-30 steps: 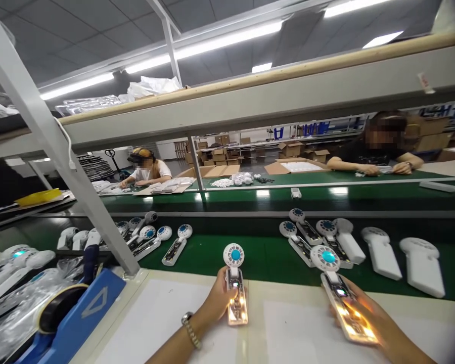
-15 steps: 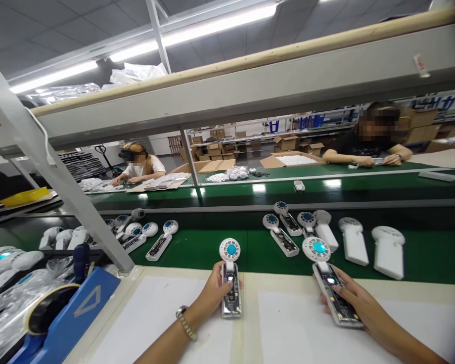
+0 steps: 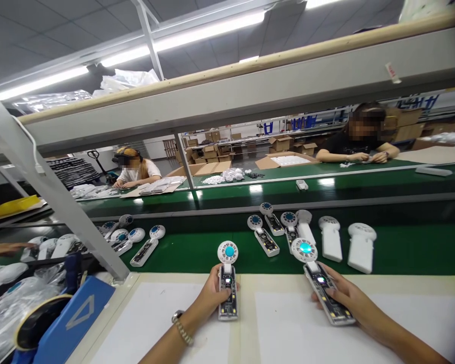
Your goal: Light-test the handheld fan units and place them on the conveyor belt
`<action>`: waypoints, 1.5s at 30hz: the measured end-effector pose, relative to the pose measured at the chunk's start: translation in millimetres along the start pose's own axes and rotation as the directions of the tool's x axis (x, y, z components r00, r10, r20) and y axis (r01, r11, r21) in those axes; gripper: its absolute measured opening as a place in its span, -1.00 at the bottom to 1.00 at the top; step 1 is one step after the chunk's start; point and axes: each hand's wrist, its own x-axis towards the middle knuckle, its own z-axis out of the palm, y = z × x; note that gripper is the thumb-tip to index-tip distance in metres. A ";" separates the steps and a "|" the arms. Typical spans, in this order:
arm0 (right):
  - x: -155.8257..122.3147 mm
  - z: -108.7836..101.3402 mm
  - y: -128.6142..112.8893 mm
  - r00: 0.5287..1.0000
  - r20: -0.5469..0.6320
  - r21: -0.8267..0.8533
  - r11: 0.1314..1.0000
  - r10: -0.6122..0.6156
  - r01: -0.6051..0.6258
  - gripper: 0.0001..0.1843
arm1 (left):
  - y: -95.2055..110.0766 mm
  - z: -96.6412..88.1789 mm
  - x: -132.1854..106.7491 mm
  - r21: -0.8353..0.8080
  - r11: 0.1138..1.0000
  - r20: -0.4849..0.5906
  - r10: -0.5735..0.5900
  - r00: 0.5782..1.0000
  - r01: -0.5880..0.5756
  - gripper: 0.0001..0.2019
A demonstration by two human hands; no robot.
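My left hand grips a white handheld device upright, with the thumb on its exposed circuit board. Its round, slotted head has a blue centre, and a small light glows on the board. My right hand is wrapped round a second such handheld device, tilted up to the left, with the thumb across its board. That one's head has a brighter blue centre, and its board is lit too. Both are held above the pale worktop. The fingers behind each device are partly hidden.
More devices lie on the green belt, some board side up, some showing white backs. At left are a blue tape dispenser, a slanting post and a co-worker's hand. Two people sit across the belt.
The view has shifted slightly, so the belt devices at right appear further left. A co-worker's hand has come in at the left edge. Both my hands keep their hold.
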 end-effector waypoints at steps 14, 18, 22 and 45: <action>5.0 -5.0 9.0 1.000 -0.004 0.066 0.997 -0.029 0.029 0.04 | 0.9 -1.1 -1.4 -0.020 1.000 0.053 0.011 0.999 -0.010 -0.30; 6.6 -4.5 11.4 0.998 -0.025 0.054 0.997 -0.051 0.053 0.04 | -0.2 -3.6 -0.8 -0.027 1.000 0.061 -0.005 0.998 0.007 -0.31; 5.1 -2.3 8.9 0.998 -0.025 0.060 0.996 -0.058 0.060 0.02 | -0.2 -4.9 0.2 -0.031 1.000 0.082 -0.004 0.997 0.007 -0.34; 4.9 -9.0 -6.4 0.980 0.187 0.299 0.947 0.062 -0.117 -0.49 | 9.5 5.9 6.8 -0.205 0.973 -0.176 -0.142 0.974 0.104 -0.55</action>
